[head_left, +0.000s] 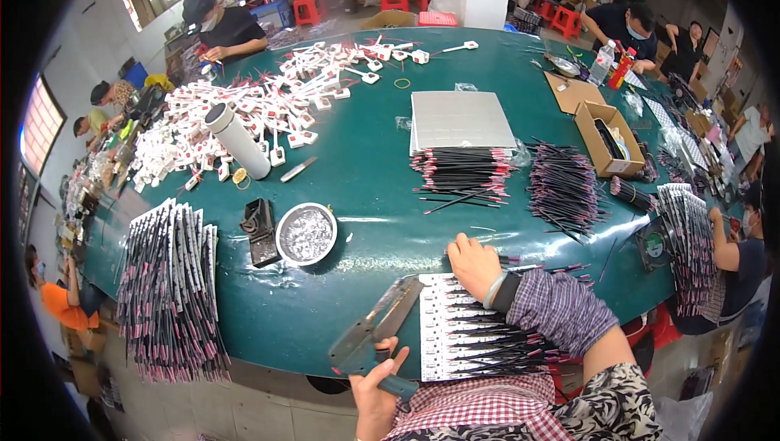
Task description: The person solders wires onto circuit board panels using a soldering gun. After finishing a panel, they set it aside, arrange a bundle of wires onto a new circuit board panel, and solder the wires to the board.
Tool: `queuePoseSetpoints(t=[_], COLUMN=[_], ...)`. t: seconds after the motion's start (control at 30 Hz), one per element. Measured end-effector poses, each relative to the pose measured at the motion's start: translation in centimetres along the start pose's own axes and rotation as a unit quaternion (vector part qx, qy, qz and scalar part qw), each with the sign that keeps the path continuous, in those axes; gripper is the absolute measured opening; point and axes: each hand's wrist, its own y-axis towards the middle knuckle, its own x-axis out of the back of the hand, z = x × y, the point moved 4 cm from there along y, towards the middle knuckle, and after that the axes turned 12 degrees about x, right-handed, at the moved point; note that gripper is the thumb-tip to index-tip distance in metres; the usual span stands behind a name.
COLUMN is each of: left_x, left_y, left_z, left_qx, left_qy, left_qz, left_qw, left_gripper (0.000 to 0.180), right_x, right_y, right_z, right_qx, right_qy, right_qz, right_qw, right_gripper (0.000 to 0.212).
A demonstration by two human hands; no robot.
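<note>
A white panel of small circuit boards [434, 335] lies at the table's front edge, with rows of black wires [487, 335] with red ends laid across it and out to the right. My left hand [375, 392] is closed round the handle of a grey-green gun-shaped tool [357, 343], which looks like a glue gun. Its long upper part slants up toward the panel's left edge. Over the panel's far edge, my right hand [475, 266] has its fingers curled down on a black wire; the fingertips are partly hidden.
At left, wired panels [171, 287] overhang the edge. Near them stand a round bowl [306, 234], a black box [260, 234] and a flask [237, 142] beside heaped white parts [195, 128]. Farther back are grey sheets [461, 118], wire bundles [565, 185] and a carton [608, 140]. People work around the table.
</note>
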Motion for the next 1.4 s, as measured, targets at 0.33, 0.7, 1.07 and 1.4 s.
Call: queuePoseSetpoints(t=[0.33,0.7,1.07,1.4], left_x=[-1.0,0.6,0.5,-0.6], left_y=[2.3,3.4,0.6,1.2], left_z=[-0.2,-7.3,-5.4,-2.9], left_qx=[-0.118,-0.212,-0.135,-0.062], left_qy=[-0.012,0.075,0.117,0.359], left_qz=[-0.057,-0.074,-0.043,-0.057], left_qw=[0.991,0.972,0.983,0.93], left_gripper=[0.053,0.054,0.05,0.041], right_x=[0.1,4.0,4.0,2.7], right_y=[-2.0,0.7,-1.2,-2.6], right_z=[0.8,-1.0,0.9,1.9], right_qx=[0.005,0.104,0.096,0.055], right_qy=[0.052,-0.169,0.135,0.241], right_qz=[-0.083,0.129,-0.028,-0.138], right_qw=[0.995,0.972,0.986,0.959], right_gripper=[0.014,0.012,0.014,0.038])
